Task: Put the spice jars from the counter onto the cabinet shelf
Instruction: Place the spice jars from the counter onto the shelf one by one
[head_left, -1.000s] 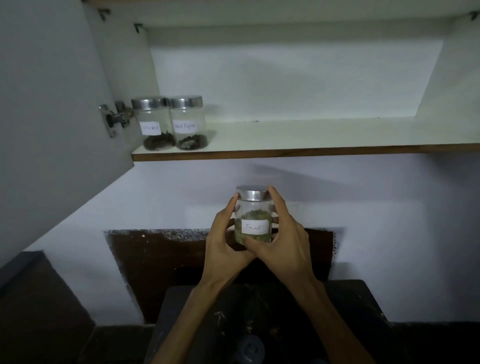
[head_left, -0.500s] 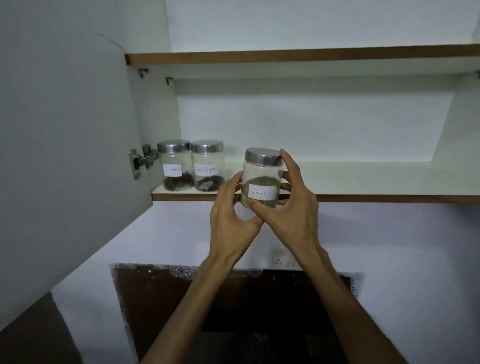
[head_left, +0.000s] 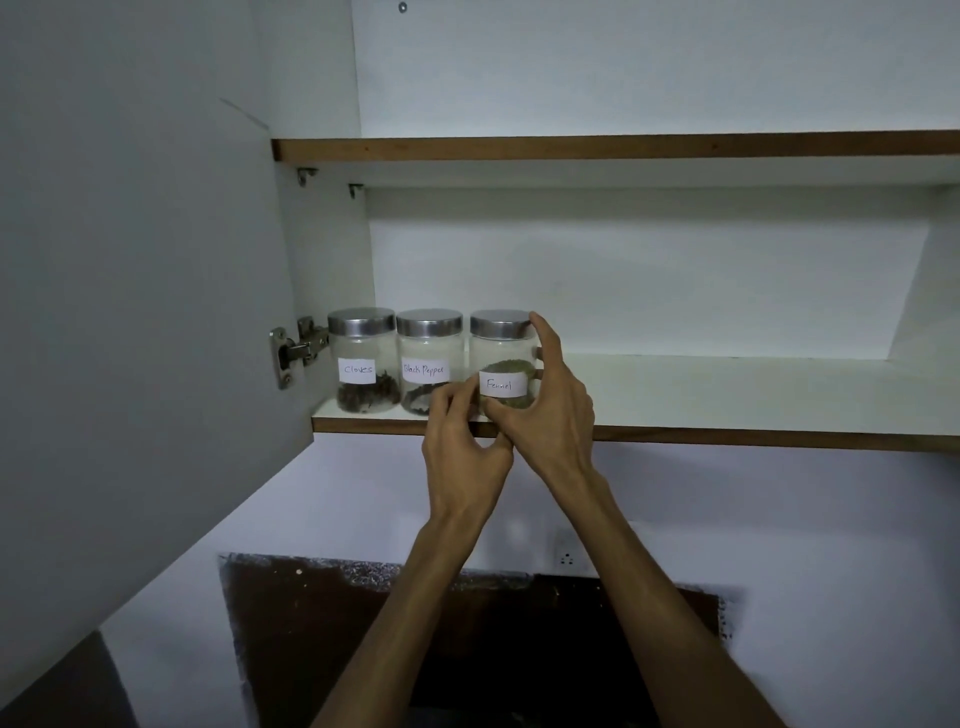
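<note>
Both hands are up at the cabinet shelf (head_left: 727, 395), wrapped around the Fennel jar (head_left: 503, 358) (steel lid, white handwritten label). The left hand (head_left: 460, 447) pinches its lower left side; the right hand (head_left: 550, 415) cups the right side, forefinger up against the lid. The jar stands upright at the shelf's front edge, just beside the Black Pepper jar (head_left: 429, 353), with the Cloves jar (head_left: 362, 358) at the far left, near the door hinge (head_left: 293, 351).

left jar (head_left: 362, 364): "Cloves" | middle jar (head_left: 429, 358): "Black Pepper" | right jar (head_left: 503, 358): "Fennel"
</note>
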